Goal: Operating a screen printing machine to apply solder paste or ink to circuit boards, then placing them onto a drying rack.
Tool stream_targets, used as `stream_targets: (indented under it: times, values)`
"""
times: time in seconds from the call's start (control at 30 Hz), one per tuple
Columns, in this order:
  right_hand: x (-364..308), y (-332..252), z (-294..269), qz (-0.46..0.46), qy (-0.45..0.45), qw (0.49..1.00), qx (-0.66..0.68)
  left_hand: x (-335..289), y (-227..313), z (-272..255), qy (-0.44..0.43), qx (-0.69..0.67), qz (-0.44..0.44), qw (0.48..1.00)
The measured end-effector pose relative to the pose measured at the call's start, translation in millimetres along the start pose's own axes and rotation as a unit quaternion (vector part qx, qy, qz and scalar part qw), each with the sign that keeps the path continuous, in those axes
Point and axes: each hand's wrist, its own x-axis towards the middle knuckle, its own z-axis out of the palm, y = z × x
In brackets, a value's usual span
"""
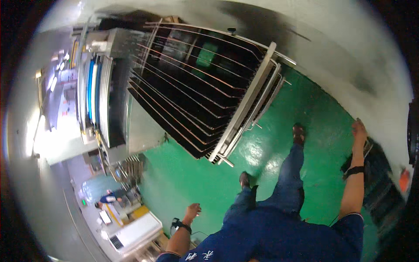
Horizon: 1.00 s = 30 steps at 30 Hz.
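Observation:
My left hand (192, 212) hangs over the green floor, fingers loosely bent and slightly apart, with nothing visible in it. Out to the right, near the pale wall, my right hand (359, 130) is also empty, its fingers loosely curled and partly apart. Each wrist wears a black band. Ahead of me stands a large rack (244, 111) of stacked dark shelves with thin metal edges and a pale metal frame. Neither hand touches it. Something green (206, 55) shows through the upper shelves.
The floor (192, 179) is glossy green, and a pale wall (340, 56) runs along the right. Dark ribbed stacked items (384, 183) lie beside my right forearm. At the left are a white machine (135, 233), a person (108, 198) farther off, and blue-and-white layered equipment (92, 89).

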Motion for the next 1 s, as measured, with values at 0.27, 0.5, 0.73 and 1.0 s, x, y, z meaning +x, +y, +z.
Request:
stream_targets:
  times: [0.27, 0.5, 0.73, 1.0]
  values:
    - [101.8, -105.1, 0.6, 0.015, 0.035, 0.948, 0.316, -39.9, 83.6, 63.2, 0.013, 0.01, -0.046, 0.999]
    - [95.2, -114.7, -21.9, -0.021, 0.018, 0.939, 0.342, -61.7, 83.0, 81.5, 0.02, -0.065, -0.061, 0.996]
    - [54.7, -139.4, -0.4, -0.006, 0.042, 0.926, 0.374, -81.9, 43.3, 85.1, 0.032, -0.097, -0.085, 0.991]
    - [19.6, -180.8, 23.2, 0.034, 0.088, 0.939, 0.332, -78.9, 55.0, 98.7, 0.01, -0.098, -0.068, 0.993]
